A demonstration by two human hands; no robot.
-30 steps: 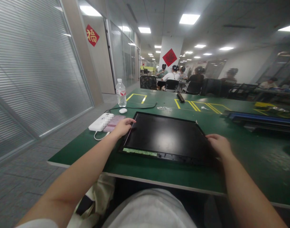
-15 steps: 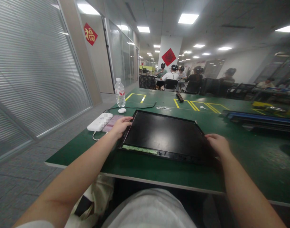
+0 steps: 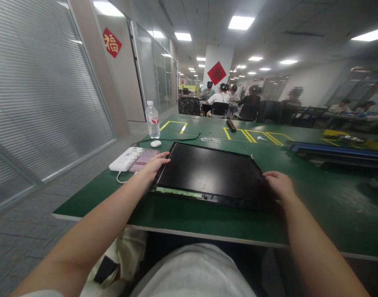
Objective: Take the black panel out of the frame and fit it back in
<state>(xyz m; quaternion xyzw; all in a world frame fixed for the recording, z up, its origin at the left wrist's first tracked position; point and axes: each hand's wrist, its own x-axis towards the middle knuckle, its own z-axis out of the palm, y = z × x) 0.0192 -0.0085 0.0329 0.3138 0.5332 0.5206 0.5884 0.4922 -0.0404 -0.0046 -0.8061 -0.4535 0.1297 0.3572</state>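
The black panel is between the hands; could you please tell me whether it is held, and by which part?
The black panel is held by its opposite side edges, left hand at one, right hand at the other.

I can read one sign only: the golden character 福 on the red diamond-shaped paper (image 3: 112,42), which is on the tall pale door (image 3: 127,80). The second red diamond-shaped paper (image 3: 217,73), on the white pillar (image 3: 219,54), carries a dark character, too unclear for me. The red-and-white label (image 3: 153,120) of the clear plastic bottle (image 3: 151,109) is too small to read.
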